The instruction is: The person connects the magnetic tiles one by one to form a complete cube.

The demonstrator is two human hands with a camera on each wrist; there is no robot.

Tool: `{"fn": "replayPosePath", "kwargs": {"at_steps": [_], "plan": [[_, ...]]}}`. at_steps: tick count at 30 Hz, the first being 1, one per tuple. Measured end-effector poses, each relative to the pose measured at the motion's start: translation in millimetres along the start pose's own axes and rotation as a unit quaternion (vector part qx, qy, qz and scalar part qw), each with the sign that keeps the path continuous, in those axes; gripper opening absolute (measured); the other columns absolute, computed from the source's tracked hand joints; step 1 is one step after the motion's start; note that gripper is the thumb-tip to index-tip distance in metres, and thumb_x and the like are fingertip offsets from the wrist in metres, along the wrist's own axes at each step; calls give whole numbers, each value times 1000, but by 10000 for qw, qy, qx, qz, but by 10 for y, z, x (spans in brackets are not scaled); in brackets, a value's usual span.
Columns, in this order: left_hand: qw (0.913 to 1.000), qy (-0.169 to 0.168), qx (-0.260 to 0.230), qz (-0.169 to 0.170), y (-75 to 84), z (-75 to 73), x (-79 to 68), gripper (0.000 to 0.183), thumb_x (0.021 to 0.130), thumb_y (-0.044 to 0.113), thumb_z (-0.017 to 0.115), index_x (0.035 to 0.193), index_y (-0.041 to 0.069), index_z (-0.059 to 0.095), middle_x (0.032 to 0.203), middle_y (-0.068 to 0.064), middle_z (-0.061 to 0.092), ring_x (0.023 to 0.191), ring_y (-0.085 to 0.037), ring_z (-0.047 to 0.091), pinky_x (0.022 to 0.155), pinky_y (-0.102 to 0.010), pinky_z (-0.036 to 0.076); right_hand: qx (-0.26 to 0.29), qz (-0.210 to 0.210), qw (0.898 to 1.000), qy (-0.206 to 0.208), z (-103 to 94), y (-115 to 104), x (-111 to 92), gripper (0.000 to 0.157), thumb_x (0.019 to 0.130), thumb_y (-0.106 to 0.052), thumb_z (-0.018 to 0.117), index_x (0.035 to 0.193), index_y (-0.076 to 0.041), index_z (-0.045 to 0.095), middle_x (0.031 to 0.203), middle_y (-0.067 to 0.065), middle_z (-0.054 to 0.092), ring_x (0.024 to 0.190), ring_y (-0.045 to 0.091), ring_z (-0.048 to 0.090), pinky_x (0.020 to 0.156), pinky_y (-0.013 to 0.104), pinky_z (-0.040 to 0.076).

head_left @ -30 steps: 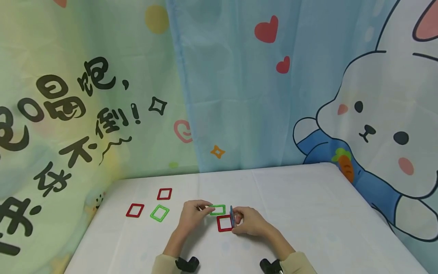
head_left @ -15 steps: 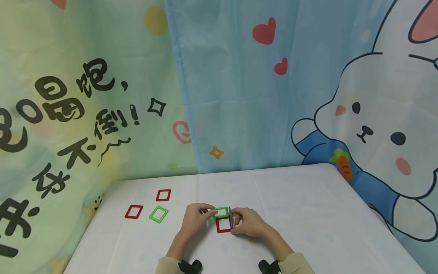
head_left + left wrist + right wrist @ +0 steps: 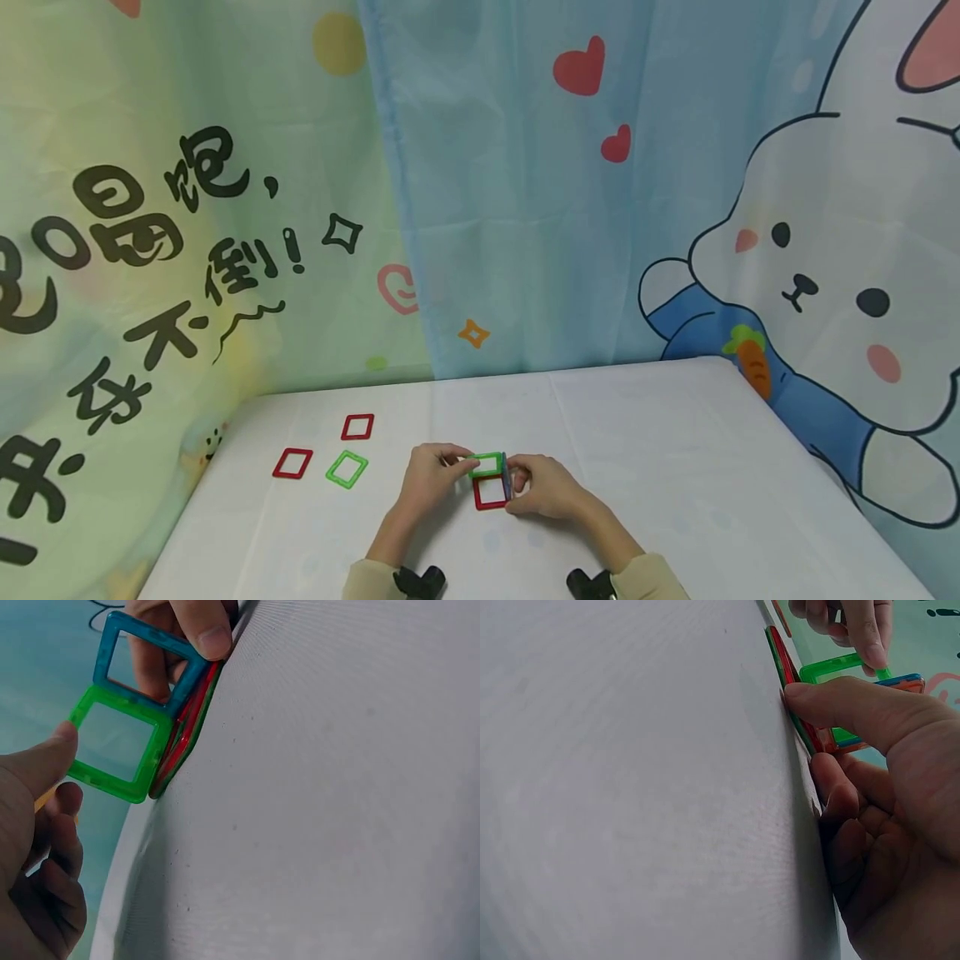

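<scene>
Three square-frame magnetic tiles meet between the hands. A red tile (image 3: pixel 491 506) lies flat on the table; a green edge shows beneath it in both wrist views. Along its right side stands a blue tile (image 3: pixel 154 635), pinched by my right hand (image 3: pixel 551 487), thumb low near the table. My left hand (image 3: pixel 431 479) pinches the outer left edge of a green tile (image 3: pixel 105 782) between thumb and fingers. That green tile stands upright at the red tile's far side, its other edge against the blue tile.
To the left on the white table (image 3: pixel 675 467) lie two more red tiles, one farther back (image 3: pixel 357 437) and one nearer the edge (image 3: pixel 288 476), with a green tile (image 3: pixel 347 482) near them. A printed curtain (image 3: pixel 510 208) hangs behind the table.
My left hand has carried the green tile slightly right and toward me, bringing it against the blue and red tiles. My right hand has kept its hold on the blue tile.
</scene>
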State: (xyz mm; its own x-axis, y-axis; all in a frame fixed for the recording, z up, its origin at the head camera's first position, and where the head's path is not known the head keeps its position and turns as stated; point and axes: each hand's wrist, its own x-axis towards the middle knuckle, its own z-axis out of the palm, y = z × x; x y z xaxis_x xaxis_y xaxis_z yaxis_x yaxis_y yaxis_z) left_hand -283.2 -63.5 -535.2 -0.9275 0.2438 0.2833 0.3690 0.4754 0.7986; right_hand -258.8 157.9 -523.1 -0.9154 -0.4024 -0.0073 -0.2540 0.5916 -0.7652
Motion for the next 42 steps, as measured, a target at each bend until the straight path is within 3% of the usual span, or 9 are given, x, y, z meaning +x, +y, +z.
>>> {"fn": "replayPosePath", "kwargs": {"at_steps": [10,18,23,32,37,42], "plan": [[9996,-68,-266,-74,-18,10,16,14,83,22,79,90,11,77,64,9,59,60,-7,51,50,-23,42,-6,39,10000,29,5,-2,7,51,69,-11,85,114,-3,63,75,-2,56,66,13,47,61,29,39],[9979,-261,-459,-365,-69,-12,-17,24,81,23,80,99,7,75,64,5,58,54,-6,48,46,-23,39,56,31,10000,9,-2,5,16,58,69,-10,86,120,1,60,77,-2,57,67,13,48,63,30,40],[9964,-486,-177,-670,-80,-32,-71,24,81,20,79,98,4,74,64,5,60,52,-7,50,45,-23,40,166,14,9999,-1,-21,-3,3,61,68,-8,86,121,2,59,77,-1,57,66,14,47,62,29,39],[9884,-589,924,-1049,72,20,-167,27,78,26,81,95,6,75,60,8,56,54,-7,48,46,-27,38,390,-17,9991,-193,-55,22,-14,71,72,-1,80,135,1,49,84,1,57,61,10,45,54,24,37],[9861,-416,1218,-1047,161,72,-188,28,75,26,83,92,5,75,58,9,54,52,-6,48,46,-27,38,459,-171,9988,-84,-51,33,-18,59,82,-1,73,136,2,49,86,2,58,65,11,47,57,24,39],[9865,-325,1201,-1067,224,107,-201,26,74,20,82,91,2,75,57,9,55,50,-6,48,45,-27,38,426,-20,9986,298,-33,11,-39,47,87,-6,67,132,1,55,94,2,60,79,16,49,69,32,41]]}}
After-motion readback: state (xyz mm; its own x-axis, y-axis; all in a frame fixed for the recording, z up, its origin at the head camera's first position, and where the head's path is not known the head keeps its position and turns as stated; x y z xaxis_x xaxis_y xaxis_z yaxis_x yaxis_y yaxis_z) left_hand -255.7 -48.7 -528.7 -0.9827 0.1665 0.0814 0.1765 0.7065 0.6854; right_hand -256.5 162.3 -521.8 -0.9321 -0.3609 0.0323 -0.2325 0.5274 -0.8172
